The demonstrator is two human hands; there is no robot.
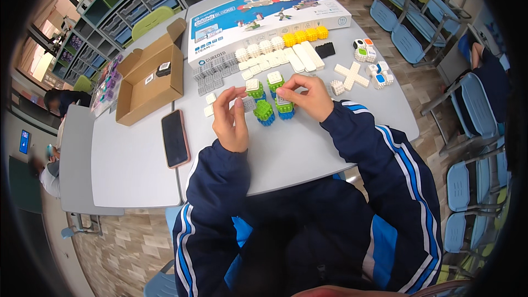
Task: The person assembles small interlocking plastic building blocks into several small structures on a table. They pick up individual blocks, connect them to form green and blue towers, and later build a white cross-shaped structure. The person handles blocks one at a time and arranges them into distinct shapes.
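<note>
The person sits at the near edge of a grey table (308,159), both forearms in dark blue sleeves with lighter stripes. A black phone in a pink case (175,138) lies flat near the table's left edge. The left hand (231,121) is closed in a pinch on a small grey block (249,103), held just above the surface. The right hand (311,98) is curled, its fingertips (286,85) pressing down on a green and blue block stack (284,107) with a grey top. Between the hands stands another green and blue cube (264,112), and just behind sit 2 more green cubes with white tops (265,83). 2 small white pieces (209,104) lie left of the left hand.

Farther back, rows of white blocks (275,55) and grey blocks (214,71) cross the middle of the table, with a white X-shaped piece (352,76) to the right. 4 yellow blocks (306,36) and a black block (325,50) follow. An open cardboard box (148,80) rests toward the left edge, and a large printed kit box (264,14) lies at the far edge.
</note>
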